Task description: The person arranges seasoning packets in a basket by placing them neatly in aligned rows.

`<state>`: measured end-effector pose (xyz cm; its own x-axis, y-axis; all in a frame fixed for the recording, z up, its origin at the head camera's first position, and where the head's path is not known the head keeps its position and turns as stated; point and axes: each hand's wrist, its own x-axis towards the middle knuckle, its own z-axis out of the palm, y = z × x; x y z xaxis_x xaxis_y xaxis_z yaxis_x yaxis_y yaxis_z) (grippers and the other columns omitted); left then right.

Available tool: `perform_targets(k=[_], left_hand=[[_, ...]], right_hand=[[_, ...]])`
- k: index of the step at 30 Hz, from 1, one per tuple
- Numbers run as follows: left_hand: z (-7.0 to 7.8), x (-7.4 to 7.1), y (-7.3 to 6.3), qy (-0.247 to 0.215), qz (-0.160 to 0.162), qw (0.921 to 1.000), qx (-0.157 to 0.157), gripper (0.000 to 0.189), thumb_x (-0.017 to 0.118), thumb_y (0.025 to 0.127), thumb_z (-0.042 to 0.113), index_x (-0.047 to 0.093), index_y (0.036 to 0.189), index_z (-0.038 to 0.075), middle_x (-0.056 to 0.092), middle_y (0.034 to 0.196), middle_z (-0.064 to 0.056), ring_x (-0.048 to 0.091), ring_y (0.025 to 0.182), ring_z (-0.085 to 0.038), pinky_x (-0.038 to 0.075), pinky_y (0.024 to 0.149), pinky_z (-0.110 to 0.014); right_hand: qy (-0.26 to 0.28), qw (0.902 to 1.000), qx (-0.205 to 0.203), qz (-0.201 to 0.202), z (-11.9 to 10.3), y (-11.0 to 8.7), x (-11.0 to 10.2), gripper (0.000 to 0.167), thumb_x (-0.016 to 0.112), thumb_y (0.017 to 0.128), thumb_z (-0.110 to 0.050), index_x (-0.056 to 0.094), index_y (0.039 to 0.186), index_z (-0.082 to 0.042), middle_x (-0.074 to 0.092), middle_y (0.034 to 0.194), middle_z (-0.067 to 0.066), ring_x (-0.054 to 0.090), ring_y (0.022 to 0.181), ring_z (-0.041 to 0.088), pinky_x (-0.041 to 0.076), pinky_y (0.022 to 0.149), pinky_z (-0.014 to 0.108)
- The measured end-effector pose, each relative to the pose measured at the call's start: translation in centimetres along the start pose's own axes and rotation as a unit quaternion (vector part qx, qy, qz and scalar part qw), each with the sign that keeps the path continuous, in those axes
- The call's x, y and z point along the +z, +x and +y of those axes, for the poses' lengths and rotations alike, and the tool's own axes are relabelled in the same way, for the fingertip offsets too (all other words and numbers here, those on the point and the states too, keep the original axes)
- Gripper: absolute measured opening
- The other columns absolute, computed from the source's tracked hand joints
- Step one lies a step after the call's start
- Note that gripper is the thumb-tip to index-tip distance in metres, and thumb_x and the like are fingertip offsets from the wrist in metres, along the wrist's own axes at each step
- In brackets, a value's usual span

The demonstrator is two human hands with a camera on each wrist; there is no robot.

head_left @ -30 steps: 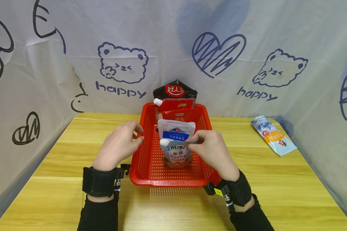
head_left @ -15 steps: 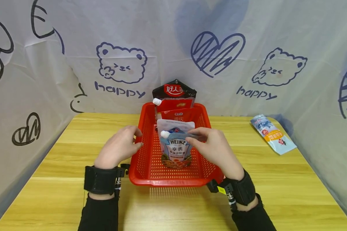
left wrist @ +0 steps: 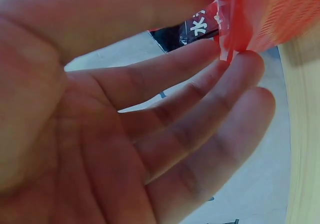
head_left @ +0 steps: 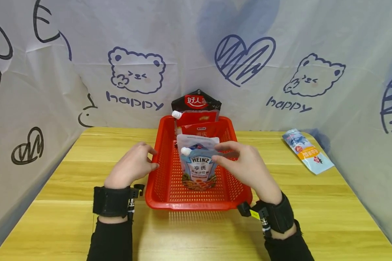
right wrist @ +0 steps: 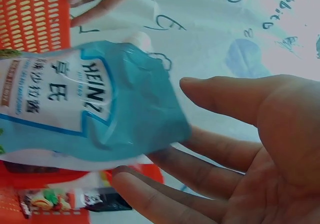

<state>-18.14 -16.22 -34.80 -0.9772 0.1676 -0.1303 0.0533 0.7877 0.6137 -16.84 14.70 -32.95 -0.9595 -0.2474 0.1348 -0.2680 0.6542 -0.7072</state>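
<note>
A light-blue Heinz salad dressing pouch [head_left: 200, 170] with a white cap stands upright in the red plastic basket [head_left: 199, 206]. My right hand [head_left: 248, 170] is at its top right corner, fingers spread. In the right wrist view the thumb [right wrist: 215, 93] is apart from the pouch, and the other fingers lie behind its top edge. Directly behind is a sea salt pouch [head_left: 196, 139], mostly covered. My left hand [head_left: 132, 165] is at the basket's left rim with loosely bent fingers; in the left wrist view the fingertips [left wrist: 250, 63] are right at the rim.
Red sauce pouches [head_left: 204, 129] and a taller black-and-red bag [head_left: 196, 101] stand at the back of the basket. A blue-and-orange packet [head_left: 308, 151] lies on the wooden table [head_left: 313, 217] at the far right. A white cloth with drawings [head_left: 189, 47] hangs behind.
The Heinz pouch has straightened up from its tilt. My right hand has loosened from its top and moved slightly right. The left hand has shifted a little left along the rim.
</note>
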Motion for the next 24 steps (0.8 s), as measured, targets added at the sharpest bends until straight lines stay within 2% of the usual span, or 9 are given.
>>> perform_targets(k=[3, 6, 10, 13, 15, 17, 20, 24], left_hand=[[-0.1, 0.0, 0.0, -0.004, -0.003, 1.0, -0.005, 0.033, 0.076, 0.092, 0.003, 0.066, 0.121, -0.01, 0.057, 0.119, -0.023, 0.07, 0.087, -0.028, 0.062, 0.071, -0.035], [-0.2, 0.0, 0.0, -0.004, -0.004, 1.0, -0.001, 0.033, 0.075, 0.092, 0.003, 0.066, 0.121, -0.01, 0.056, 0.12, -0.024, 0.07, 0.086, -0.027, 0.062, 0.07, -0.035], [-0.1, 0.0, 0.1, -0.008, -0.006, 0.9999, 0.002, 0.033, 0.075, 0.092, 0.003, 0.066, 0.121, -0.01, 0.056, 0.122, -0.025, 0.071, 0.087, -0.027, 0.062, 0.07, -0.035], [0.0, -0.1, 0.1, -0.007, -0.006, 1.0, 0.0, 0.032, 0.074, 0.092, 0.002, 0.066, 0.12, -0.011, 0.056, 0.122, -0.025, 0.07, 0.087, -0.028, 0.063, 0.071, -0.035], [0.0, -0.1, 0.1, -0.007, -0.007, 0.9999, -0.001, 0.031, 0.074, 0.092, 0.001, 0.066, 0.12, -0.01, 0.056, 0.121, -0.025, 0.07, 0.086, -0.028, 0.063, 0.07, -0.035], [0.0, -0.1, 0.0, -0.007, -0.007, 0.9999, -0.001, 0.03, 0.074, 0.093, 0.001, 0.066, 0.119, -0.01, 0.056, 0.12, -0.024, 0.069, 0.085, -0.027, 0.063, 0.07, -0.034], [-0.1, 0.0, 0.1, -0.009, -0.009, 0.9999, -0.003, 0.029, 0.073, 0.093, 0.001, 0.067, 0.119, -0.01, 0.055, 0.12, -0.023, 0.069, 0.084, -0.027, 0.062, 0.069, -0.033], [-0.1, 0.0, 0.1, -0.014, -0.01, 0.9998, -0.001, 0.029, 0.072, 0.093, 0.0, 0.066, 0.119, -0.011, 0.054, 0.119, -0.023, 0.068, 0.083, -0.026, 0.061, 0.068, -0.032]], right_hand=[[0.015, 0.9996, -0.003, 0.022, 0.1, -0.3, -0.8, 0.038, 0.077, 0.095, -0.033, 0.073, 0.128, -0.014, 0.073, 0.123, 0.006, 0.069, 0.111, 0.029, 0.061, 0.088, 0.047], [0.046, 0.9967, -0.018, 0.064, 0.7, -0.6, -2.0, 0.038, 0.076, 0.097, -0.032, 0.072, 0.129, -0.013, 0.073, 0.125, 0.007, 0.069, 0.114, 0.028, 0.06, 0.092, 0.047], [0.074, 0.9877, -0.06, 0.124, 2.6, -0.9, -3.6, 0.034, 0.074, 0.098, -0.024, 0.072, 0.129, -0.01, 0.073, 0.126, 0.007, 0.07, 0.114, 0.023, 0.059, 0.092, 0.032], [0.059, 0.983, -0.079, 0.155, 4.5, -0.9, -4.5, 0.034, 0.073, 0.099, -0.018, 0.07, 0.132, -0.009, 0.072, 0.128, 0.007, 0.069, 0.115, 0.024, 0.057, 0.09, 0.021], [0.032, 0.9819, -0.076, 0.17, 5.9, -0.8, -5.1, 0.037, 0.073, 0.099, -0.018, 0.068, 0.134, -0.009, 0.07, 0.132, 0.008, 0.068, 0.118, 0.026, 0.058, 0.094, 0.026], [-0.003, 0.9803, -0.07, 0.184, 7.4, -0.7, -5.7, 0.041, 0.073, 0.099, -0.018, 0.066, 0.137, -0.008, 0.067, 0.135, 0.011, 0.065, 0.122, 0.031, 0.057, 0.099, 0.039], [-0.054, 0.9769, -0.061, 0.198, 9.6, -0.4, -6.4, 0.047, 0.072, 0.099, -0.018, 0.061, 0.143, -0.004, 0.062, 0.14, 0.019, 0.059, 0.128, 0.04, 0.051, 0.103, 0.059], [-0.108, 0.9732, -0.045, 0.198, 12.6, 0.0, -7.7, 0.055, 0.071, 0.1, -0.018, 0.052, 0.148, 0.0, 0.053, 0.145, 0.028, 0.051, 0.131, 0.049, 0.043, 0.104, 0.066]])
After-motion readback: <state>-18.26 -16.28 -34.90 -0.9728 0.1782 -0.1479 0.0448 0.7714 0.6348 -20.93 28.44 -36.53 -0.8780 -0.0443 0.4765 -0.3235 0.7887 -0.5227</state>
